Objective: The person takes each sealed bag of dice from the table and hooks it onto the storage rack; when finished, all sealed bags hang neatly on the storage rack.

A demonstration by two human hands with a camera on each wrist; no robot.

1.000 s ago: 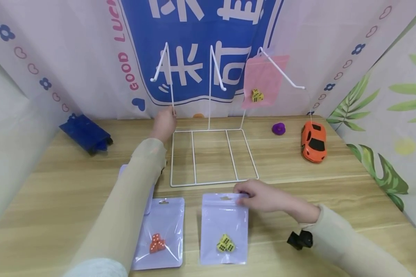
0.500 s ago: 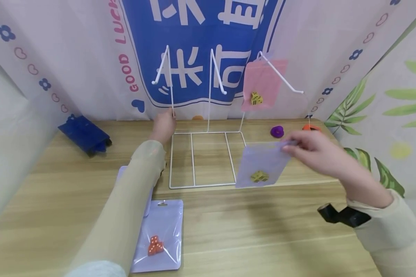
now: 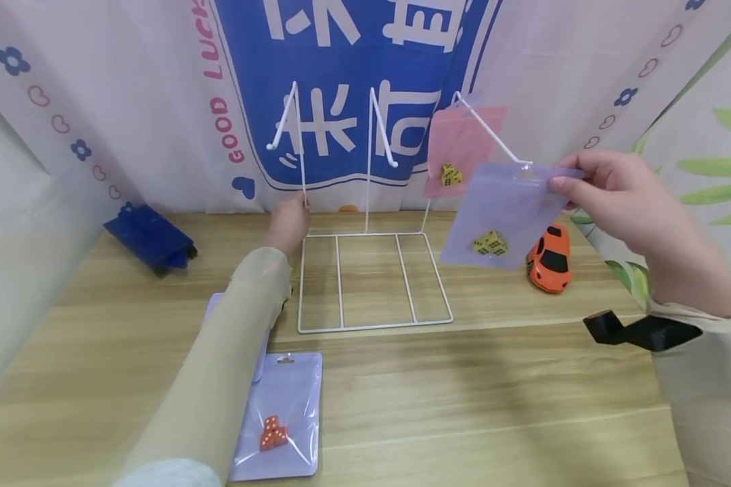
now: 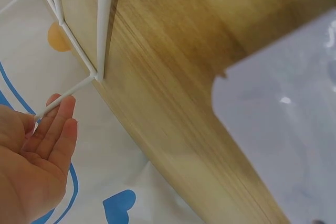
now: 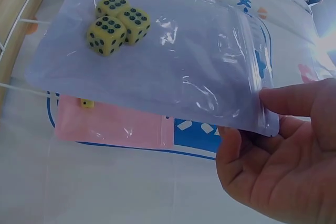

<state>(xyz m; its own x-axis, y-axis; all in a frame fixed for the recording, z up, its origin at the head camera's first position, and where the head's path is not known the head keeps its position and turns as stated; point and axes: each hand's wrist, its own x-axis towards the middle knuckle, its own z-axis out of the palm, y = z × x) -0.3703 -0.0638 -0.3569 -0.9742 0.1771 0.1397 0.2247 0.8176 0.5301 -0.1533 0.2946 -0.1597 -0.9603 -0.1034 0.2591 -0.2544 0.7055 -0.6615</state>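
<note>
At the back, my left hand holds the left upright of a white wire display rack, with thumb and fingers around the rod in the left wrist view. My right hand pinches the top right corner of a purple zip bag between thumb and fingers. Three yellow dice sit low in this bag. Its hang hole overlaps the tip of the rack's right hook. Farther back on the same hook hangs a pink zip bag with yellow dice, partly behind the purple one.
Another purple bag with red dice lies on the table at front left, next to one mostly under my left forearm. A dark blue object lies at back left. An orange toy car stands at right. Two other hooks bear nothing.
My right hand has lifted the purple bag with yellow dice off the table and brought it up and right to the right hook's tip. The left hand stays on the rack.
</note>
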